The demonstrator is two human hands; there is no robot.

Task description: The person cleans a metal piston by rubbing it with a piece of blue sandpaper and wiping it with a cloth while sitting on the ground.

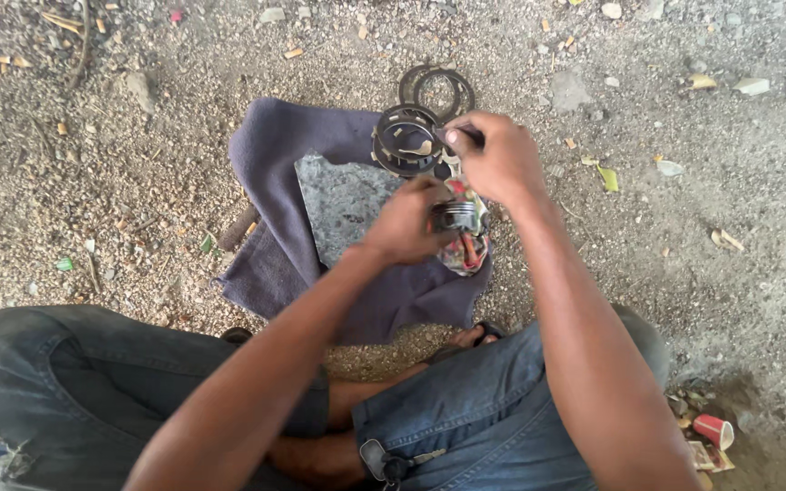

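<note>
Left hand (407, 225) grips metal part (455, 215); right hand (498, 159) just above.

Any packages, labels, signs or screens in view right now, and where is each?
Small red paper cup: lower right on the gravel, lying on its side, pale inside.
Flattened printed wrapper: just under that cup, red and tan.
Crumpled printed wrapper or rag: on the purple cloth, below the left hand, red, white and green.
No signs or screens.

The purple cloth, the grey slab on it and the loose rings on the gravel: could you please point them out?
Purple cloth (270, 150), head view: bare upper-left part.
Grey slab (343, 205), head view: middle of its face.
Loose rings (455, 80), head view: top band.
</note>
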